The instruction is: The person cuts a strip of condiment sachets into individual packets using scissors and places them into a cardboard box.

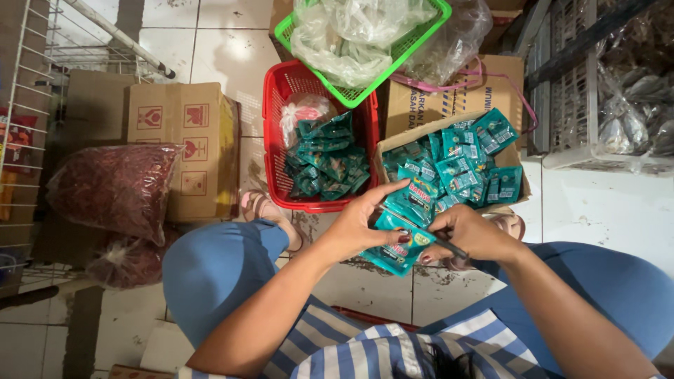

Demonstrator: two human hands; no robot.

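My left hand (361, 224) grips a strip of teal sachets (401, 247) above my knees, thumb stretched toward the upper sachet. My right hand (472, 233) holds a slim dark tool (449, 246), seemingly a blade or pen, against the strip's right edge. Just beyond my hands stands an open cardboard box (387, 145) heaped with more teal sachets (460, 165). A red basket (275, 126) to its left holds further teal sachets (326, 158) and a small clear bag.
A green basket (414, 42) with clear plastic bags rests across the red one. Cardboard cartons (186, 140) and bags of dried red chillies (112, 189) lie at the left. A wire rack (21, 105) is far left; bagged dried fish (632, 105) fill the right shelf.
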